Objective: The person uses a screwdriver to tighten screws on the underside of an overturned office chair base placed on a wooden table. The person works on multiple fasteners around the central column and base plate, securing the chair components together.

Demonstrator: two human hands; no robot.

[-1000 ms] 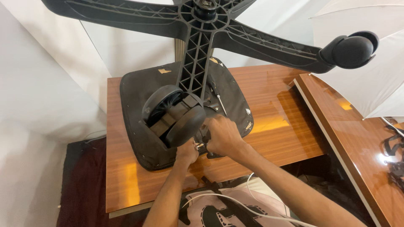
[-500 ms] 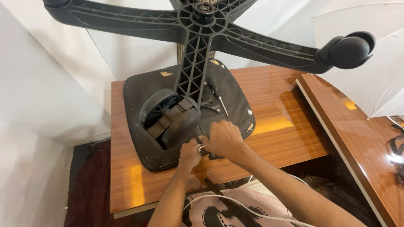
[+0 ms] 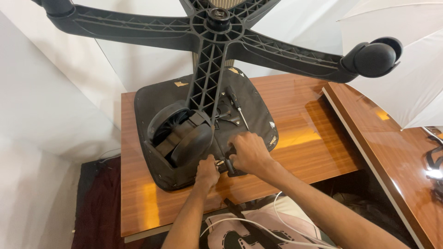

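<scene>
White fabric backdrop (image 3: 50, 101) behind and left of the glossy wooden counter (image 3: 318, 138). Second wooden panel (image 3: 392, 157) just right of the counter, edge nearly touching. White photo umbrella (image 3: 406, 78) above that panel. Dark maroon floor (image 3: 99, 207) below counter's left edge. Bright glare patches on wood.

The black star base (image 3: 217, 27) is spreading wide over the upturned seat (image 3: 249, 99), so reaching straight down from above is being blocked. A big caster (image 3: 187, 143) is crowding the left hand (image 3: 207, 171). Bare wooden table (image 3: 318, 133) is lying open right of the right hand (image 3: 249, 153); the gap between the hands is probably very narrow.
</scene>
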